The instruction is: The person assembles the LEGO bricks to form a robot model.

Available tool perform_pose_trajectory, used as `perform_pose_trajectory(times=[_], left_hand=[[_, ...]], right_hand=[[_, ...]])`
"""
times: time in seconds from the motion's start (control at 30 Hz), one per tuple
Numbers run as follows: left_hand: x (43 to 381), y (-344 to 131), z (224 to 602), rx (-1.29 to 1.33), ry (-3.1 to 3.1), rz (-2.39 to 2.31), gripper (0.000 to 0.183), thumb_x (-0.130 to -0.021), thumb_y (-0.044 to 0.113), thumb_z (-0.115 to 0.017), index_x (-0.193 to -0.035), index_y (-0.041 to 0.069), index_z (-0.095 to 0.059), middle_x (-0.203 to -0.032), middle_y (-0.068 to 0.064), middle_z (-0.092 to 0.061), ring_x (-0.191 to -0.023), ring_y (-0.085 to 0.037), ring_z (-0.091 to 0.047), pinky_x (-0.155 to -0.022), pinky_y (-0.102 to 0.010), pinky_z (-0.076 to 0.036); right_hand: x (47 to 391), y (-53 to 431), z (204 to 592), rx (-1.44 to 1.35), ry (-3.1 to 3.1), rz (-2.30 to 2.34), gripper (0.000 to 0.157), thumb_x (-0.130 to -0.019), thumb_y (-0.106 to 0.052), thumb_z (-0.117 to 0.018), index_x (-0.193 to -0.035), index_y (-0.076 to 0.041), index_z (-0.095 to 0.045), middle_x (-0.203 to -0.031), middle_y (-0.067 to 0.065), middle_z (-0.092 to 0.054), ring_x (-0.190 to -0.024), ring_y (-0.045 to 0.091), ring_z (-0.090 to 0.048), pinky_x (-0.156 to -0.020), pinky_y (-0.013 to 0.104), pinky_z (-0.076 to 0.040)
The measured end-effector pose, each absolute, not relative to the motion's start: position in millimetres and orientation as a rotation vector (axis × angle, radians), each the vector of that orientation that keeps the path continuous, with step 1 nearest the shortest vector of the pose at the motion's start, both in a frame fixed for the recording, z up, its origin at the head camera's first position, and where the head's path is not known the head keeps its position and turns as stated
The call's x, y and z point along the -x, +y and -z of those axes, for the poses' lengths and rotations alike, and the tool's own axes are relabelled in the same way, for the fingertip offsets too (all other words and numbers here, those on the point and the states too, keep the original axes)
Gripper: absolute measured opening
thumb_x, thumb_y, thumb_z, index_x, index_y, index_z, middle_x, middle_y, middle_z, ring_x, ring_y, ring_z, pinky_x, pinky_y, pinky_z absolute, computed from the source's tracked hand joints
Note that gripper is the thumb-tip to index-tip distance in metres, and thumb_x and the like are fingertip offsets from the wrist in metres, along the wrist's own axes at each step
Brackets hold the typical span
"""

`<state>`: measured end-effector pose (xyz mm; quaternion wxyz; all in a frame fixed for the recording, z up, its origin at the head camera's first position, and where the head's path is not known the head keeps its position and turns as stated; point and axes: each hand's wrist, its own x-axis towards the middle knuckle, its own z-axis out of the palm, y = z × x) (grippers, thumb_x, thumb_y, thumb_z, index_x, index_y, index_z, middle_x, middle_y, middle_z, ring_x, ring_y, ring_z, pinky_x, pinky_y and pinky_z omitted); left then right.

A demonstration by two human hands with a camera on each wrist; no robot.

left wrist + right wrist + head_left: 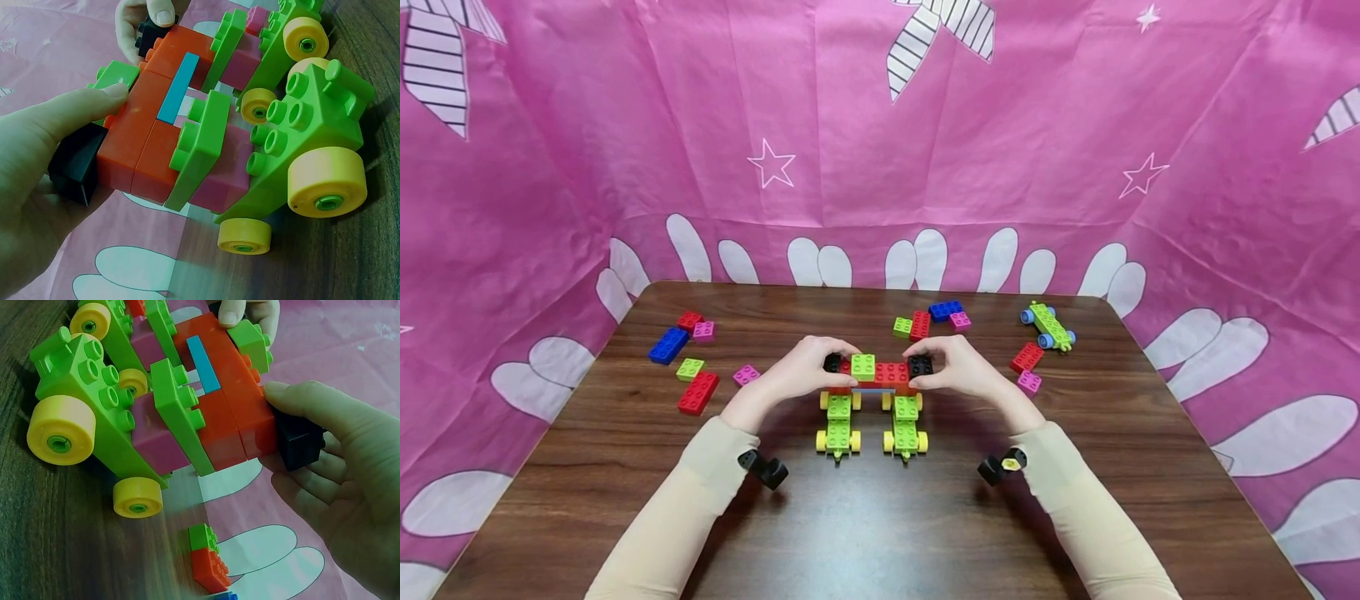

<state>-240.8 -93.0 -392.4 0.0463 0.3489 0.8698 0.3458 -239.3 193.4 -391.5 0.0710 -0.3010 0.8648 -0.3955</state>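
A toy-brick build stands mid-table on two green wheeled bases [904,437] with yellow wheels [327,181]. Pink bricks [228,159] and green bricks [176,415] rise from the bases to red bricks [891,375] that span both, with a thin blue piece [178,87] between them. On top sits a light green brick [862,367]. My left hand [808,367] holds the build's left end around a black brick [78,162], its thumb reaching over the red. At the opposite end, my right hand [962,367] grips another black brick [299,440], thumb near the red joint.
Loose red, blue, pink and green bricks lie to the left, including a red brick [698,392]. More, with a blue brick [945,311], are behind the right hand. At far right are a green wheeled base [1049,327] with blue wheels and a red brick [1027,357].
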Motion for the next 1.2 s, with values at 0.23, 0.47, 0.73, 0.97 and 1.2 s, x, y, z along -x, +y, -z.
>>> perform_pose_trajectory(times=[0.23, 0.47, 0.73, 0.97, 1.2], left_hand=[[240, -96, 392, -1.065, 2.664, -1.03, 0.04, -0.086, 0.024, -0.074, -0.12, 0.004, -0.066, -0.109, -0.006, -0.069, -0.098, -0.02, -0.063, -0.088, -0.038, -0.051], [237, -99, 389, -1.042, 2.672, -1.014, 0.04, -0.086, 0.024, -0.073, -0.12, 0.004, -0.065, -0.109, -0.006, -0.069, -0.098, -0.017, -0.062, -0.088, -0.038, -0.051], [236, -102, 389, -1.041, 2.673, -1.035, 0.041, -0.086, 0.023, -0.073, -0.121, 0.004, -0.065, -0.11, -0.006, -0.069, -0.091, -0.014, -0.059, -0.084, -0.037, -0.051], [237, -103, 396, -1.048, 2.671, -1.058, 0.04, -0.086, 0.023, -0.073, -0.12, 0.004, -0.065, -0.109, -0.006, -0.069, -0.091, -0.013, -0.06, -0.083, -0.035, -0.052], [238, -103, 398, -1.053, 2.667, -1.068, 0.041, -0.086, 0.023, -0.074, -0.121, 0.005, -0.065, -0.111, -0.006, -0.069, -0.093, -0.014, -0.061, -0.085, -0.036, -0.052]], right_hand=[[240, 192, 394, 0.92, 2.602, 1.173, 0.036, -0.079, -0.021, -0.08, -0.112, -0.011, -0.069, -0.105, 0.004, -0.069, -0.075, 0.017, -0.057, -0.063, 0.027, -0.053], [240, 189, 395, 0.937, 2.596, 1.191, 0.037, -0.078, -0.02, -0.08, -0.112, -0.009, -0.068, -0.107, 0.005, -0.069, -0.083, 0.017, -0.059, -0.068, 0.027, -0.056], [241, 190, 396, 0.928, 2.577, 1.228, 0.041, -0.077, -0.024, -0.082, -0.114, -0.011, -0.068, -0.112, 0.005, -0.069, -0.096, 0.02, -0.062, -0.075, 0.031, -0.057], [246, 206, 394, 0.925, 2.477, 1.421, 0.04, -0.08, -0.01, -0.079, -0.117, -0.005, -0.066, -0.114, 0.013, -0.069, -0.109, 0.022, -0.064, -0.091, 0.047, -0.052], [241, 211, 377, 0.874, 2.556, 1.445, 0.03, -0.083, -0.003, -0.073, -0.113, 0.0, -0.067, -0.108, 0.018, -0.07, -0.104, 0.031, -0.064, -0.087, 0.04, -0.053]])
